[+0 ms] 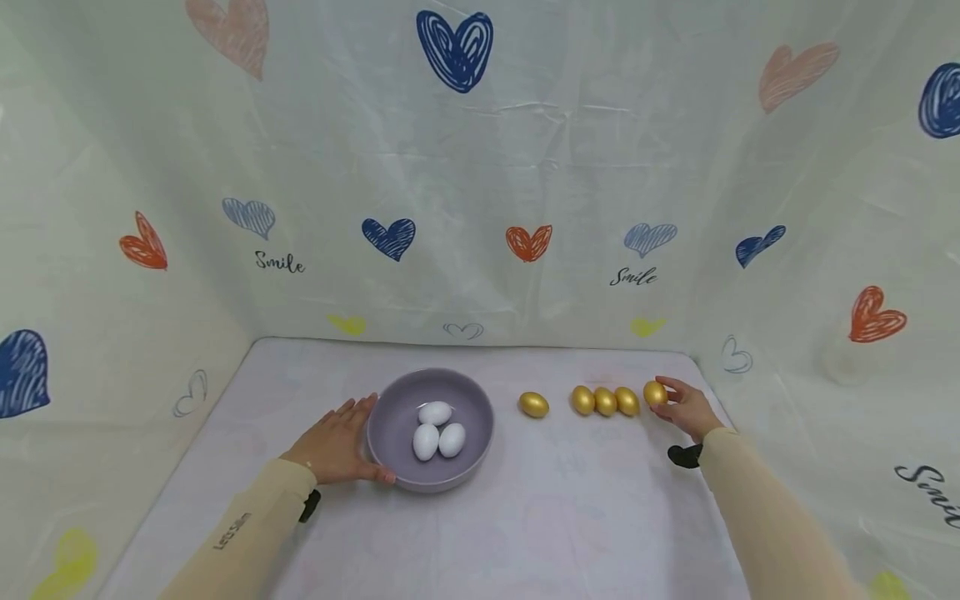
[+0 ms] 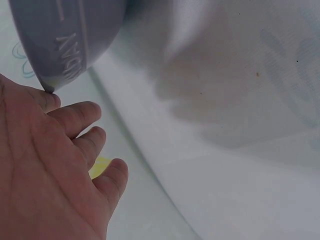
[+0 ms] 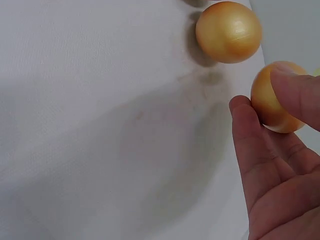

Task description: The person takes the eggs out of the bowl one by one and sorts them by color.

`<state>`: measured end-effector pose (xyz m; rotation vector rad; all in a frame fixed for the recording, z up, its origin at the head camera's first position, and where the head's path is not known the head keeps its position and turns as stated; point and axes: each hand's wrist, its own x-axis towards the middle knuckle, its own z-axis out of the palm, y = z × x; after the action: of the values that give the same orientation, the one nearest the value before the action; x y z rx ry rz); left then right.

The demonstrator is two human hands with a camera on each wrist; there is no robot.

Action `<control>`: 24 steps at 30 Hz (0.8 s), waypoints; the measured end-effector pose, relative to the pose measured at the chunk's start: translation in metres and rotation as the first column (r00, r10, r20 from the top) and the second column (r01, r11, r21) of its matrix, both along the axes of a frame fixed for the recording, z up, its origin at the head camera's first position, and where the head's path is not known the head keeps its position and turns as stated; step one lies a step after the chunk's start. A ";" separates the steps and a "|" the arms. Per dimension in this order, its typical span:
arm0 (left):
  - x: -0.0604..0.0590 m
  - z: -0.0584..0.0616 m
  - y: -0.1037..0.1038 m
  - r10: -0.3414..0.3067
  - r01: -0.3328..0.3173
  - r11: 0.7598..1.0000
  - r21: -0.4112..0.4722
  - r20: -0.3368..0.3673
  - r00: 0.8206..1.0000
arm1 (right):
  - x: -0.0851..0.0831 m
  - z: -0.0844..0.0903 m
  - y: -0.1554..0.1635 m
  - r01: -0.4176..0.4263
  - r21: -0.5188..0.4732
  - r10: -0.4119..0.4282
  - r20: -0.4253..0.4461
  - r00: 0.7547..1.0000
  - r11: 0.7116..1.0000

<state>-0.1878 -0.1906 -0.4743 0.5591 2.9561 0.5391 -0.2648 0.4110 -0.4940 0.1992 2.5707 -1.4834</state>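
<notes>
In the head view, a purple-grey bowl (image 1: 480,429) stands left of the table's middle with three white eggs (image 1: 425,442) inside. My left hand (image 1: 337,442) lies spread against the bowl's left side, its thumb near the front rim. The left wrist view shows the outer wall of the bowl (image 2: 75,35) touching the index finger, the other fingers extended loosely. At the right, thumb and fingers of my right hand (image 1: 686,406) pinch a golden egg (image 1: 655,393). That golden egg (image 3: 265,102) appears raised off the table in the right wrist view.
Three golden eggs (image 1: 605,402) form a close row just left of my right hand. Another golden egg (image 1: 534,405) lies apart, between that row and the bowl. A white cloth covers the table (image 1: 540,525); a heart-printed curtain (image 1: 465,158) hangs behind and at both sides.
</notes>
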 end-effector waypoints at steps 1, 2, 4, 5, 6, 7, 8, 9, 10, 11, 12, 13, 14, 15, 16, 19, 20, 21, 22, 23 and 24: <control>0.000 0.000 0.000 0.001 -0.001 1.000 0.001 0.002 1.000 | 0.000 -0.002 0.000 0.002 0.006 -0.002 0.003 1.000 1.000; 0.000 0.000 0.000 0.002 -0.002 1.000 0.002 0.002 1.000 | -0.001 -0.003 0.000 0.009 0.011 -0.009 0.006 1.000 1.000; 0.000 0.001 0.000 0.004 -0.004 1.000 0.007 0.003 1.000 | -0.001 -0.006 -0.001 0.015 0.008 -0.015 0.002 1.000 1.000; 0.000 0.001 0.000 0.006 -0.006 1.000 0.009 0.003 1.000 | -0.001 -0.007 -0.001 0.012 0.010 -0.012 -0.003 1.000 1.000; 0.000 0.001 0.000 0.005 -0.006 1.000 0.009 0.004 1.000 | -0.001 -0.008 -0.001 0.013 0.012 -0.013 -0.006 1.000 1.000; 0.000 0.001 0.000 0.007 -0.007 1.000 0.010 0.006 1.000 | -0.001 -0.008 -0.002 0.013 0.015 -0.013 -0.009 1.000 1.000; 0.001 0.002 0.001 0.006 -0.006 1.000 0.011 0.004 1.000 | -0.002 -0.009 -0.002 0.012 0.013 -0.012 -0.012 1.000 1.000; 0.001 0.002 0.001 0.007 -0.007 1.000 0.011 0.007 1.000 | -0.002 -0.010 -0.002 0.008 0.014 -0.008 -0.015 1.000 1.000; 0.001 0.002 0.001 0.006 -0.006 1.000 0.011 0.006 1.000 | -0.002 -0.010 -0.002 0.004 0.019 -0.004 -0.014 1.000 1.000; 0.002 0.003 0.002 0.006 -0.006 1.000 0.012 0.008 1.000 | -0.003 -0.011 -0.002 0.003 0.021 -0.003 -0.013 1.000 1.000; 0.002 0.003 0.002 0.004 -0.004 1.000 0.011 0.008 1.000 | -0.003 -0.012 -0.002 0.004 0.017 -0.004 -0.009 1.000 1.000; 0.002 0.004 0.002 0.005 -0.005 1.000 0.010 0.007 1.000 | -0.003 -0.013 -0.001 0.004 0.023 -0.004 -0.005 1.000 1.000; 0.002 0.005 0.002 0.004 -0.004 1.000 0.009 0.008 1.000 | -0.004 -0.013 -0.001 0.003 0.025 -0.003 -0.001 1.000 1.000; 0.003 0.005 0.002 0.006 -0.006 1.000 0.006 0.012 1.000 | -0.004 -0.014 -0.001 0.002 0.033 -0.002 0.002 1.000 0.999; 0.003 0.006 0.003 0.004 -0.004 1.000 0.004 0.012 1.000 | -0.004 -0.015 -0.001 0.002 0.039 -0.002 0.005 1.000 0.999; 0.004 0.007 0.003 0.004 -0.004 1.000 -0.006 0.017 1.000 | -0.005 -0.017 -0.001 -0.001 0.072 0.000 0.007 1.000 0.997; 0.004 0.007 0.003 0.004 -0.004 1.000 -0.009 0.018 1.000 | -0.005 -0.017 -0.001 -0.005 0.080 0.004 0.006 1.000 0.997; 0.004 0.008 0.003 0.004 -0.004 1.000 -0.010 0.018 1.000 | -0.005 -0.018 -0.001 -0.012 0.098 0.012 0.004 1.000 0.995; 0.004 0.008 0.003 0.004 -0.004 1.000 -0.010 0.019 1.000 | -0.005 -0.018 -0.001 -0.015 0.109 0.015 0.003 1.000 0.994; 0.003 0.007 0.002 0.004 -0.004 1.000 -0.010 0.020 1.000 | -0.006 -0.018 -0.001 -0.023 0.126 0.023 -0.001 1.000 0.992; 0.003 0.007 0.002 0.005 -0.005 1.000 -0.009 0.020 1.000 | -0.006 -0.018 -0.001 -0.032 0.139 0.033 -0.005 0.999 0.990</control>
<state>-0.1849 -0.1886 -0.4677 0.5420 2.9407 0.5290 -0.2705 0.4101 -0.5124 0.1689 2.6718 -1.2976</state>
